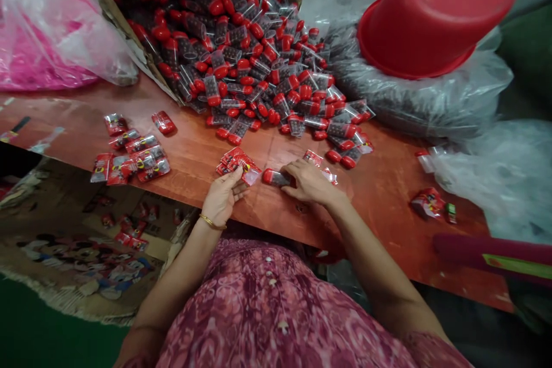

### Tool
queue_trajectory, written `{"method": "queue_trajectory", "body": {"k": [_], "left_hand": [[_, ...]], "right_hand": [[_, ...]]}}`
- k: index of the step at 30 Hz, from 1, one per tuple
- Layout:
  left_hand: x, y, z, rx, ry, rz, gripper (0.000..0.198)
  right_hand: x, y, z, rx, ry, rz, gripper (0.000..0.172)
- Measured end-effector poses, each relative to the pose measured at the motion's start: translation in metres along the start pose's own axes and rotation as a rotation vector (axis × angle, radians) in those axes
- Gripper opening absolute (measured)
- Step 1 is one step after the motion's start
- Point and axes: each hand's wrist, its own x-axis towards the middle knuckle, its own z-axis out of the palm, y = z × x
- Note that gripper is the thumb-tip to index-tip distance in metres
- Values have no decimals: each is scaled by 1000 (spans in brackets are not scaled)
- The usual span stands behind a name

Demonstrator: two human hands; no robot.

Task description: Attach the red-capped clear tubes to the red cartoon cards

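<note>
My left hand (pixel 223 194), with a gold bangle at the wrist, pinches a small stack of red printed wrappers (pixel 236 163) on the red-brown table (pixel 194 149). Just right of it, my right hand (pixel 308 182) rests with curled fingers on a small clear tube with a red cap (pixel 274 176) that lies on its side. A couple of loose wrappers (pixel 313 157) lie beside that hand. Beyond both hands a big heap of the same red-capped tubes (pixel 259 63) spills from a cardboard box onto the table.
Wrapped tubes (pixel 133 152) lie grouped at the left. A red plastic basin (pixel 433 14) sits upside down on a clear bag of dark pieces (pixel 414 100). A pink-filled bag (pixel 47 40) is at far left. A cartoon-printed mat (pixel 86 259) lies below the table.
</note>
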Motion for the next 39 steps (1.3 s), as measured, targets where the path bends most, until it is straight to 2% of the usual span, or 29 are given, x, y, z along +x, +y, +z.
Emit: {"method": "queue_trajectory", "body": {"k": [3, 7, 9, 13, 19, 26, 30, 34, 39], "left_hand": [[-1, -1, 0, -2, 13, 1, 31], [-2, -2, 3, 9, 17, 6, 30], [-3, -3, 6, 25, 1, 27, 32], [-6, -7, 11, 80, -34, 88, 36], [-10, -7, 11, 177, 2, 165, 42], [-6, -10, 7, 267, -5, 234, 40], [-8, -10, 11, 220, -48, 182, 41], [-9, -12, 16, 115, -53, 160, 40], [-8, -20, 18, 87, -82, 179, 39]], "right_hand": [[-17, -5, 7, 175, 147, 85, 28], [-41, -18, 10, 357, 461, -18, 33], [-47, -27, 8, 352, 530, -63, 34], [-50, -40, 2, 331, 518, -77, 39], [-48, -43, 3, 299, 556, -120, 42], [-47, -49, 10, 362, 535, -32, 40], [-45, -53, 17, 464, 512, -4, 38], [-43, -56, 24, 467, 584, 109, 38], [-37, -64, 30, 474, 631, 75, 39]]}}
